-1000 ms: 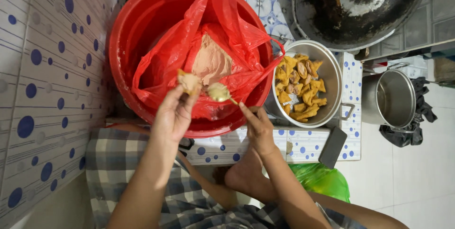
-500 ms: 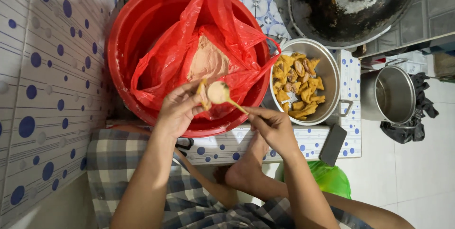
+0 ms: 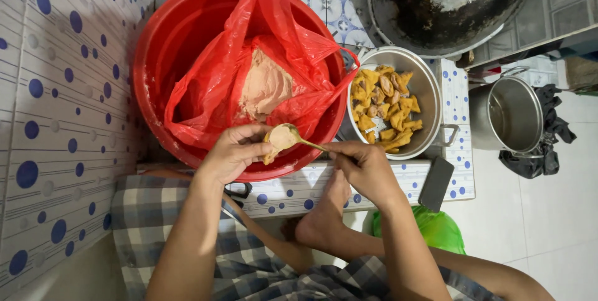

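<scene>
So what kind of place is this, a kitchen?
Probably a home kitchen floor: a blackened wok, a steel pot, a red basin of paste, tiled floor.

A home kitchen, worked at floor level: a red basin (image 3: 187, 45) lined with a red plastic bag (image 3: 261, 33) of pale paste sits on blue-dotted tiles (image 3: 62, 89). Just right of the basin stands a metal pot of fried tofu pieces (image 3: 389, 105); beyond that, a blackened wok (image 3: 448, 2) and an empty steel pot (image 3: 514, 114)
</scene>
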